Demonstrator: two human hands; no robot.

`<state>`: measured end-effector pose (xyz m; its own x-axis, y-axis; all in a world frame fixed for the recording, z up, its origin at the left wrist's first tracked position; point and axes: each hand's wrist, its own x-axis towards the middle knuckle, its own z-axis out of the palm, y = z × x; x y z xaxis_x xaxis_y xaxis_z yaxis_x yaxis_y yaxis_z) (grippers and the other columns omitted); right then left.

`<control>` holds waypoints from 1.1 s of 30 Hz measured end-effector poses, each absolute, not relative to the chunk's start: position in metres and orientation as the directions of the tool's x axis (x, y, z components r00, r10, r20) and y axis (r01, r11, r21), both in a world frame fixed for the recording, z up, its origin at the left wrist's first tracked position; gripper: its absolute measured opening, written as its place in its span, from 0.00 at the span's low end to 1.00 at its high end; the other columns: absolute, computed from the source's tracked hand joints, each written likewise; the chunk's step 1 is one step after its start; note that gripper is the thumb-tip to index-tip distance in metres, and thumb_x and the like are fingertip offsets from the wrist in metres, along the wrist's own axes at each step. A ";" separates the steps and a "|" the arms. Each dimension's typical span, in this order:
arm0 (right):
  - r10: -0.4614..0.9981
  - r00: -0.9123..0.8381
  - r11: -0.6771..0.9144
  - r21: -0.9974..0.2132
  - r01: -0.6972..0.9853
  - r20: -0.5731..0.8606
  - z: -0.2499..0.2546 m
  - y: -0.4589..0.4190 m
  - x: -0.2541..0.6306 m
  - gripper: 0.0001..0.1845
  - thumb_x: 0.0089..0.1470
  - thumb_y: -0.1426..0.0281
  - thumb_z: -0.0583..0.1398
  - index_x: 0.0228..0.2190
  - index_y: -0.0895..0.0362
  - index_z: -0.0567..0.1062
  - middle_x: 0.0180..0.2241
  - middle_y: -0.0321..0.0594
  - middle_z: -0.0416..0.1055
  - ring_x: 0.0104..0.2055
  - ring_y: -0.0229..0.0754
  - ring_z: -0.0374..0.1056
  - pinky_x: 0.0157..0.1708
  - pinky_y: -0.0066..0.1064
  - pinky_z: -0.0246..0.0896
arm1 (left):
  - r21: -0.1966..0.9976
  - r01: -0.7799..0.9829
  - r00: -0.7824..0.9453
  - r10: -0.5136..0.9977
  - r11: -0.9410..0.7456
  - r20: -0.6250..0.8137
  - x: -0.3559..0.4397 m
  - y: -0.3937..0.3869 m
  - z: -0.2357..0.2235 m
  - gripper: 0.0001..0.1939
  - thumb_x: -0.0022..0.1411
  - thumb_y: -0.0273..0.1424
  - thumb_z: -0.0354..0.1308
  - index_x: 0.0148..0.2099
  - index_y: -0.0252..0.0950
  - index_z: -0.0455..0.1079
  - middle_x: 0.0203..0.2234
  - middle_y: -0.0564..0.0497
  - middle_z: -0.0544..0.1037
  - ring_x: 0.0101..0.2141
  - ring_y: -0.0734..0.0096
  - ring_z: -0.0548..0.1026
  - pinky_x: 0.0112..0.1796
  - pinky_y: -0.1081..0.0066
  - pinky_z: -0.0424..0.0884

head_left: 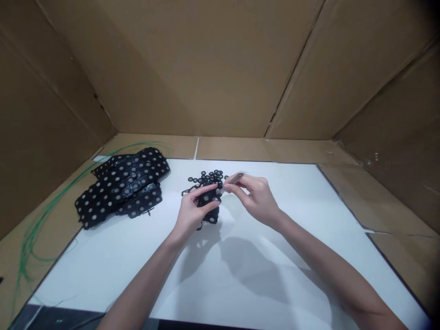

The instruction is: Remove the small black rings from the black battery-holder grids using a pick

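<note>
The left hand (189, 215) closes around a bunched black ring mesh (208, 198), a strip of small linked rings. Its fingers (206, 190) curl over the top of the bunch and press it against the palm, while a loose length of the mesh trails just below the grip. More of the rings fan out in a flat cluster just beyond the fingertips, lying on the white board (144, 279) that spans the work surface.

The right hand (257, 198) sits just beside the left, with its thumb and forefinger pressed together in a pinch on a narrow grey implement (234, 178). The pinched piece is blurred and small, so it could be a thin blade or a flat pair of tweezers, but I can't be sure. Its near end reaches the top of the bunched mesh, right by the left hand's fingertips.

Well to the left of both hands, a stack of black dotted sheets (123, 185) overlaps in a loose pile on the far edge of the board. Beyond that pile, a thin green wire (51, 215) loops across the cardboard floor (275, 151). Cardboard walls (189, 68) rise behind and beside the board.
</note>
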<state>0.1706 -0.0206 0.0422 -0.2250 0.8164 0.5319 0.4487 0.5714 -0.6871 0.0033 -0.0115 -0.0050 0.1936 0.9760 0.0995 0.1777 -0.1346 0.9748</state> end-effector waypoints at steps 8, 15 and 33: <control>0.823 -0.245 0.567 -0.706 0.425 0.513 0.037 -0.020 0.167 0.08 0.54 0.73 0.54 0.26 0.59 0.72 0.27 0.38 0.73 0.28 0.35 0.68 0.29 0.25 0.62 | 0.995 0.084 0.281 0.959 -0.050 0.024 0.006 -0.011 -0.006 0.21 0.47 0.33 0.63 0.46 0.38 0.72 0.42 0.49 0.76 0.44 0.61 0.71 0.46 0.67 0.64; 0.816 -0.007 0.512 -0.718 0.472 0.578 0.057 -0.023 0.184 0.07 0.53 0.70 0.55 0.26 0.58 0.70 0.27 0.37 0.71 0.28 0.35 0.66 0.29 0.27 0.60 | 0.996 -0.010 0.166 0.983 0.084 -0.081 0.005 -0.008 -0.007 0.21 0.44 0.32 0.64 0.44 0.37 0.72 0.38 0.48 0.78 0.39 0.63 0.74 0.39 0.68 0.69; 0.987 -0.117 -0.112 -0.994 -0.001 -0.111 0.025 0.015 0.182 0.16 0.35 0.64 0.64 0.26 0.60 0.69 0.16 0.27 0.55 0.18 0.28 0.46 0.18 0.25 0.36 | 0.929 -0.321 0.421 0.906 0.185 -0.035 -0.003 -0.011 0.002 0.22 0.48 0.29 0.59 0.48 0.39 0.71 0.40 0.48 0.76 0.46 0.59 0.69 0.50 0.63 0.59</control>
<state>0.1822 0.0145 0.0250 -0.1169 0.9869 -0.1113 -0.0005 -0.1121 -0.9937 -0.0034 -0.0112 0.0025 0.4212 0.9063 -0.0349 -0.3211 0.1850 0.9288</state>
